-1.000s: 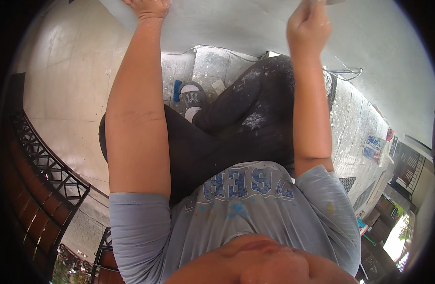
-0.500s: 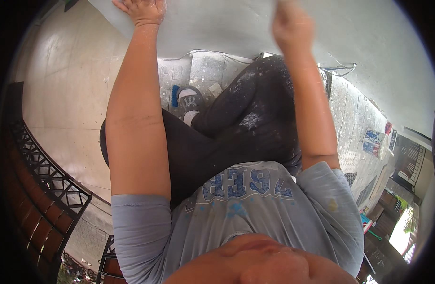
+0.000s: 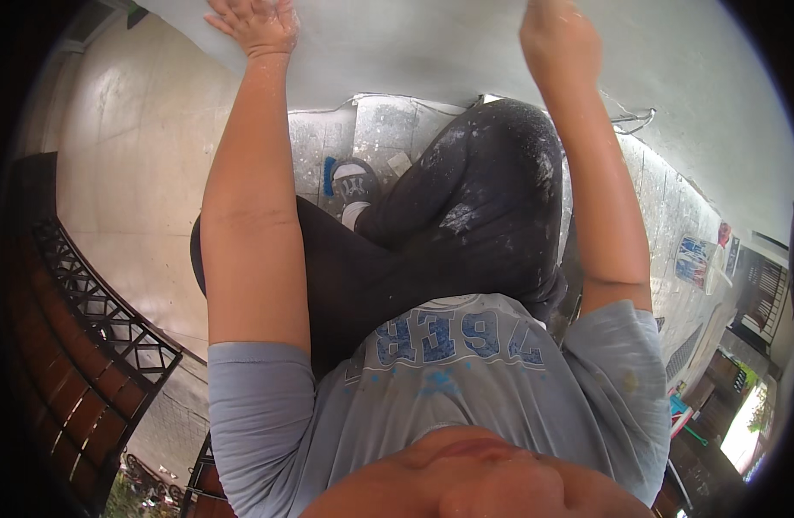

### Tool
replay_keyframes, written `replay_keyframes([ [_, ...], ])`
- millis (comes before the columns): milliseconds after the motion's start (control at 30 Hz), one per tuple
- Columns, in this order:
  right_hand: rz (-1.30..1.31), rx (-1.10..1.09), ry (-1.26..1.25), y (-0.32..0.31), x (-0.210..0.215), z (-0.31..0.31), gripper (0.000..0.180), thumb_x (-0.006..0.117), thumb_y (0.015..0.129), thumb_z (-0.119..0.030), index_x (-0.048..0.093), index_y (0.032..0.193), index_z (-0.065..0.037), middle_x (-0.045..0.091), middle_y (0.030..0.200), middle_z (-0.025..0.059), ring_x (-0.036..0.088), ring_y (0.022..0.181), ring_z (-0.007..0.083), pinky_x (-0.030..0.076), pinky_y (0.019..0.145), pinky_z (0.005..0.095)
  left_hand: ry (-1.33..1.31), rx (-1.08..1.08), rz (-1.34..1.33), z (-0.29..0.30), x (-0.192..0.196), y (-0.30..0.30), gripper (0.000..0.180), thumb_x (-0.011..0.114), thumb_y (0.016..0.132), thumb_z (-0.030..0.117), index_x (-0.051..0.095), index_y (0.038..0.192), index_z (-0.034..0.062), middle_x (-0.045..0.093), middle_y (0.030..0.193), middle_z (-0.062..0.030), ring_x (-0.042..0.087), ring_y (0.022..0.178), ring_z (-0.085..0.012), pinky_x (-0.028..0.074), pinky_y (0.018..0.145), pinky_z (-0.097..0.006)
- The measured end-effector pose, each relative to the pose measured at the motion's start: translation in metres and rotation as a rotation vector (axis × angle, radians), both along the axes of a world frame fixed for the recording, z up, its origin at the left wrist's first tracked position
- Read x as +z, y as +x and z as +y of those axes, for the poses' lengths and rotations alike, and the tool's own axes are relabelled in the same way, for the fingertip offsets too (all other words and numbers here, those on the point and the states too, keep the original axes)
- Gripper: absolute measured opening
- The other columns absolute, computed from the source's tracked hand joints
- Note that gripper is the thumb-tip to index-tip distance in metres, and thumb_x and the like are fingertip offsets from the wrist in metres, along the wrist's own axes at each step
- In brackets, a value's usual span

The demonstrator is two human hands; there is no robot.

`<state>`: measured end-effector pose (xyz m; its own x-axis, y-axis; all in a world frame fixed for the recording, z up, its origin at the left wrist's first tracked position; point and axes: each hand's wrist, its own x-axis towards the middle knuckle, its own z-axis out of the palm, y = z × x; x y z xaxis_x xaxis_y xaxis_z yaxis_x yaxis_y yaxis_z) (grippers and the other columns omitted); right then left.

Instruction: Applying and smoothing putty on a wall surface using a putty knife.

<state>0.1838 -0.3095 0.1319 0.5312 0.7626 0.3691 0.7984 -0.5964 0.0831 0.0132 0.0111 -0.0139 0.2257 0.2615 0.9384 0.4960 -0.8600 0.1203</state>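
Note:
My left hand point(image 3: 257, 26) rests against the pale grey wall point(image 3: 405, 52) with its fingers spread, and white dust clings to its skin. Farther right, my right hand point(image 3: 564, 50) is raised close to the same wall, its fingers curled closed. The top edge of the picture cuts off its fingertips, so whatever it may hold stays hidden. Below the hands are my bent legs in dark trousers point(image 3: 449, 186), smeared with white powder. A grey sandal point(image 3: 354, 183) is on one foot, beside a small blue brush-like thing point(image 3: 329, 175).
Dusty grey floor tiles point(image 3: 384, 125) run along the wall's foot. A thin cable point(image 3: 638, 121) lies near the wall at right. Farther right are a blue-and-white package point(image 3: 693, 261) and a green-handled tool point(image 3: 695, 437). A brown metal gate point(image 3: 94, 337) stands at left.
My right hand has shifted rightward and slightly down in the picture. The left hand stays spread on the wall. The whole view has tilted a little.

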Motion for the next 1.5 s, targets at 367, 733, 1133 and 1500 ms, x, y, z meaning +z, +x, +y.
replay_keyframes([
  [367, 0.346, 0.381, -0.379, -0.093, -0.086, -0.072, 0.056, 0.054, 0.08, -0.008, 0.051, 0.132, -0.028, 0.067, 0.076, 0.0063, 0.066, 0.066, 0.0252, 0.052, 0.056, 0.0399, 0.303, -0.037, 0.064, -0.048, 0.096, 0.041, 0.058, 0.048, 0.09, 0.037, 0.035, 0.145, 0.0227, 0.021, 0.152, -0.0247, 0.015, 0.141, -0.046, 0.007, 0.107, -0.064],
  [733, 0.948, 0.683, -0.59, -0.12, -0.112, -0.092, 0.025, 0.051, 0.092, -0.022, 0.063, 0.113, -0.019, 0.067, 0.089, 0.0165, 0.065, 0.084, 0.0359, 0.051, 0.074, 0.0456, 0.767, -1.071, 0.659, -0.147, 0.074, 0.089, 0.037, 0.054, 0.089, 0.026, 0.056, 0.125, 0.0165, 0.067, 0.108, -0.0079, 0.057, 0.115, -0.0239, 0.028, 0.11, -0.044],
  [1133, 0.981, 0.66, -0.609, -0.114, -0.109, -0.095, 0.028, 0.052, 0.088, -0.019, 0.063, 0.114, -0.019, 0.068, 0.096, 0.0152, 0.065, 0.09, 0.0343, 0.051, 0.076, 0.0452, 0.169, -0.813, 1.343, -0.152, 0.065, 0.045, 0.031, 0.058, 0.083, 0.015, 0.063, 0.113, 0.0119, 0.066, 0.112, -0.0089, 0.064, 0.099, -0.0277, 0.044, 0.095, -0.042],
  [1500, 0.981, 0.628, -0.687, -0.118, -0.107, -0.093, 0.033, 0.053, 0.09, -0.022, 0.061, 0.123, -0.023, 0.066, 0.106, 0.0149, 0.064, 0.097, 0.0328, 0.05, 0.081, 0.0434, 0.028, -0.534, 2.07, -0.224, 0.055, 0.064, 0.025, 0.052, 0.079, 0.013, 0.068, 0.099, 0.0102, 0.07, 0.089, -0.0091, 0.066, 0.089, -0.0268, 0.041, 0.096, -0.043],
])
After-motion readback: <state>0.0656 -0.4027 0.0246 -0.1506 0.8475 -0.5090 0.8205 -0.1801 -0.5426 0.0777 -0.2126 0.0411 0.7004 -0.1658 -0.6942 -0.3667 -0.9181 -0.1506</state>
